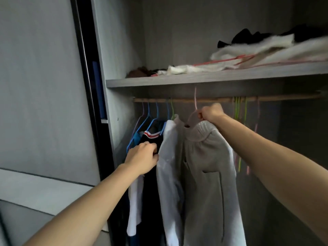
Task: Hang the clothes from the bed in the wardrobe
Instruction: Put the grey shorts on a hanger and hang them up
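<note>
Right hand: fingers closed tight round the neck of a thin pink wire hanger carrying a grey knitted jumper with ribbed collar and patch chest pocket, held inside the wardrobe with the hook up at the brown wooden rail; whether it sits on the rail cannot be told. Left hand: fingers curled into a black garment with red-and-white striped collar on blue wire hangers, just beside a smooth white shirt. Above: grey wood-grain shelf bearing fluffy white folded textiles.
</note>
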Tool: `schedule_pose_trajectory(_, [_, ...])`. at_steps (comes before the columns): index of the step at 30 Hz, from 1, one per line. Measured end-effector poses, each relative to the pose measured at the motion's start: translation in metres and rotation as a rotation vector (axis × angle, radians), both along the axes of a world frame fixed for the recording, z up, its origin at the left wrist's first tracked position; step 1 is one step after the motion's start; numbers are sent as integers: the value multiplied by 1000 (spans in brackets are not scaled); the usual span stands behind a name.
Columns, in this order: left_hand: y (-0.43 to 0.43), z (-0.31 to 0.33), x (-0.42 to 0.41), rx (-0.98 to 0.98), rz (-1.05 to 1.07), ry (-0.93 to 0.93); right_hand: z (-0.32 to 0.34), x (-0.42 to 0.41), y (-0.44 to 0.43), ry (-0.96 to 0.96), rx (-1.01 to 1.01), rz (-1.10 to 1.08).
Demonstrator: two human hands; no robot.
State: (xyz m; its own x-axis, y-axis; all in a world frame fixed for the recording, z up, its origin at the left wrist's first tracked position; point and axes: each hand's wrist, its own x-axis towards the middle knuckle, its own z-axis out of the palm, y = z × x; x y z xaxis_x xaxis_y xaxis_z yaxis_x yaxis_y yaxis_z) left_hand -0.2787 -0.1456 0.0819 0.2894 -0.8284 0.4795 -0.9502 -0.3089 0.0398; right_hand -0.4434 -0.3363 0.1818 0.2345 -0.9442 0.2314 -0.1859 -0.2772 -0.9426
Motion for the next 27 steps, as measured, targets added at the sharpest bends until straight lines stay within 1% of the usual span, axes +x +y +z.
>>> schedule_pose_trajectory(4, [-14, -6, 31, 6, 4, 10, -8, 59, -54, 17, -61, -63])
schedule_pose_trajectory(6, [-19, -7, 48, 1, 5, 17, -12, 80, -64, 27, -73, -96])
schedule_pose_trajectory(9, [-29, -6, 73, -15, -34, 24, -24, 104, -76, 119, -121, -154])
schedule_pose_trajectory(11, [-37, -5, 87, -17, -75, 24, -37, 115, -75, 153, -106, -176])
schedule_pose_trajectory(14, [-50, -2, 98, -40, -144, 25, -65, 127, -73, 178, -95, -151])
schedule_pose_trajectory(17, [-66, 2, 104, -91, -238, 12, -80, 128, -71, 152, -80, -95])
schedule_pose_trajectory(18, [-72, 4, 104, -118, -270, -4, -78, 124, -69, 214, -127, -117])
schedule_pose_trajectory(19, [-78, 5, 101, -152, -307, -22, -74, 117, -67, 335, -210, -183])
schedule_pose_trajectory(21, [-89, 7, 92, -223, -394, -41, -66, 92, -59, 618, -412, -431])
schedule_pose_trajectory(23, [-99, 6, 78, -255, -512, -23, -63, 60, -54, 859, -551, -622])
schedule_pose_trajectory(25, [-109, 3, 61, -263, -638, -44, -66, 29, -54, 1043, -546, -704])
schedule_pose_trajectory(27, [-118, -2, 46, -236, -718, -98, -73, 6, -53, 1150, -468, -743])
